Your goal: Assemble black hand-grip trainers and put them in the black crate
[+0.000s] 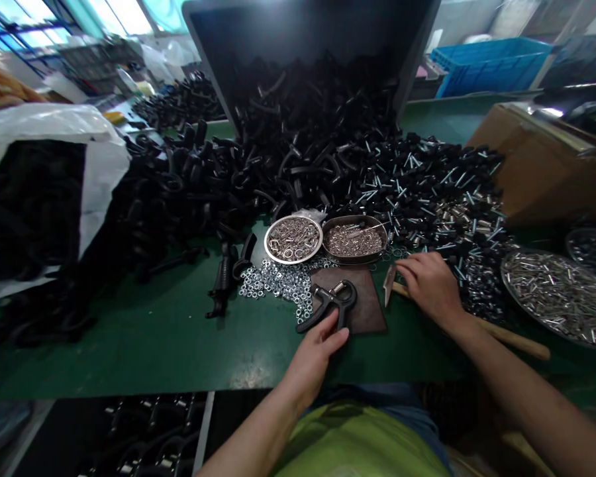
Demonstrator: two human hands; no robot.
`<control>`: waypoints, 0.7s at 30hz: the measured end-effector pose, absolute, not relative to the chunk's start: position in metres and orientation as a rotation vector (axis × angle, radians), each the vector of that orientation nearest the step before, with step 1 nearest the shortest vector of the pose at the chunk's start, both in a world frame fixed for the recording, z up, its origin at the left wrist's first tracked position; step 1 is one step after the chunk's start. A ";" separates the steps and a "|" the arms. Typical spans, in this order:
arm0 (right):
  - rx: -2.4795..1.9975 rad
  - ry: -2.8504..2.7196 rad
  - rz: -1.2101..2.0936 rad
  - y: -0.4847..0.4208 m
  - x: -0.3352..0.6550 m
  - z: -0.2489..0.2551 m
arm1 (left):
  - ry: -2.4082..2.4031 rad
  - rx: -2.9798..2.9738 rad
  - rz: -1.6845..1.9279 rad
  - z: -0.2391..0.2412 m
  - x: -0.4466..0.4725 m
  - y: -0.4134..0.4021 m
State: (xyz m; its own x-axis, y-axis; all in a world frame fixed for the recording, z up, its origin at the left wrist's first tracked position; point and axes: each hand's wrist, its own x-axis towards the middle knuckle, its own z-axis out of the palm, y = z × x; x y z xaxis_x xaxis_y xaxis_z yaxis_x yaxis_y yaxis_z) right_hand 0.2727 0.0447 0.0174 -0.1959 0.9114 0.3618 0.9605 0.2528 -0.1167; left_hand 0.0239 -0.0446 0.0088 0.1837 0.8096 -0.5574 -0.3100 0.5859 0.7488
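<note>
My left hand [316,351] grips the lower ends of a black hand-gripper [332,301] with a metal spring, which lies on a dark brown mat [365,311] on the green table. My right hand [430,285] rests palm down to the right of the mat, over the head end of a wooden-handled hammer [511,338]. Its fingers are curled, and what they hold, if anything, is hidden. A scatter of silver nuts [278,281] lies just left of the mat.
Two metal dishes, one with rings [293,239] and one with small parts [353,240], stand behind the mat. A big heap of black handles [298,152] spills from a dark bin. Black knobs with pins [442,185], a tray of pins [556,291], a cardboard box [546,165] and a white bag [44,185] surround them.
</note>
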 end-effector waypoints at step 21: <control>-2.047 -2.319 0.211 0.149 0.227 0.032 | 1.550 2.464 0.210 0.033 0.055 0.155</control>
